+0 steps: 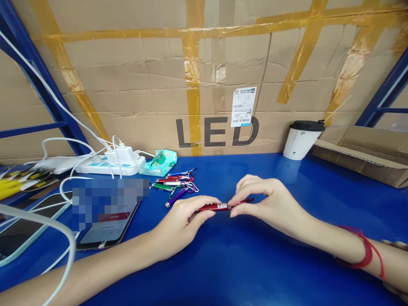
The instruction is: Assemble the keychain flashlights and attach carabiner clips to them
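A slim red keychain flashlight [219, 207] with a white label lies level between my hands, just above the blue table. My left hand [188, 216] is closed on its left part, thumb below and fingers above. With thumb and fingertips my right hand [264, 202] pinches its right end, where a dark red clip [247, 200] sticks out behind the fingers. Beyond my left hand lies a small group of similar lights with carabiners, among them a green one [162, 187] and a purple one [176, 198].
Left of my hands are a smartphone [105, 233], a second phone [32, 225] and looping white cables. A power strip [108, 166] and a green packet [159, 162] stand behind. A lidded paper cup [301, 142] and an open cardboard tray [360, 163] are at right, before a large carton [143, 93].
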The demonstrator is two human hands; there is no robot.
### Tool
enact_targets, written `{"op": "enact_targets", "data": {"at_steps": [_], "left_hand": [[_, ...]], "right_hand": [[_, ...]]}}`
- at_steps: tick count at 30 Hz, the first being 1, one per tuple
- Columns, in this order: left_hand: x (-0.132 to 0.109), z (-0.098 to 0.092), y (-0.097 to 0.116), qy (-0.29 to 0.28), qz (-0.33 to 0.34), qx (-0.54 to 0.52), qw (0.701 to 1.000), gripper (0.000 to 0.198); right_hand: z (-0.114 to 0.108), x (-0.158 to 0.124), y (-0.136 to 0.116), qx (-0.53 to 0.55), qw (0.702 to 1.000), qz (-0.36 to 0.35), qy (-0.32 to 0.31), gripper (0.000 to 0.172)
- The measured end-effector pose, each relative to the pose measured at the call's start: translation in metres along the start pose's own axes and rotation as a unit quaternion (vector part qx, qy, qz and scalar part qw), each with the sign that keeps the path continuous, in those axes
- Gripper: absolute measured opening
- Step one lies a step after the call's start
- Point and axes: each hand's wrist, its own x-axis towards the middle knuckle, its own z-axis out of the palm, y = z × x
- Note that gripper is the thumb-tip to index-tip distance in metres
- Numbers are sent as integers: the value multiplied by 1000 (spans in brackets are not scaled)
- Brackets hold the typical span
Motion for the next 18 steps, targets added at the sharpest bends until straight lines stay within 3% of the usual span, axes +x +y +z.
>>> {"op": "enact_targets", "data": {"at_steps": [4,6,13,18], "left_hand": [[-1,1,-3,5,26,-4,1000,24],[-1,1,-4,5,41,0,999,24],[-6,0,-3,-1,76,27,997,25],[-10,0,-4,-14,117,85,989,26]], "right_hand": [[1,2,-7,93,987,127,-42,36],[1,2,-8,115,979,155,-61,37],[3,-1,-4,111,967,162,-160,38],[7,-7,-3,104,966,128,-200,42]]}}
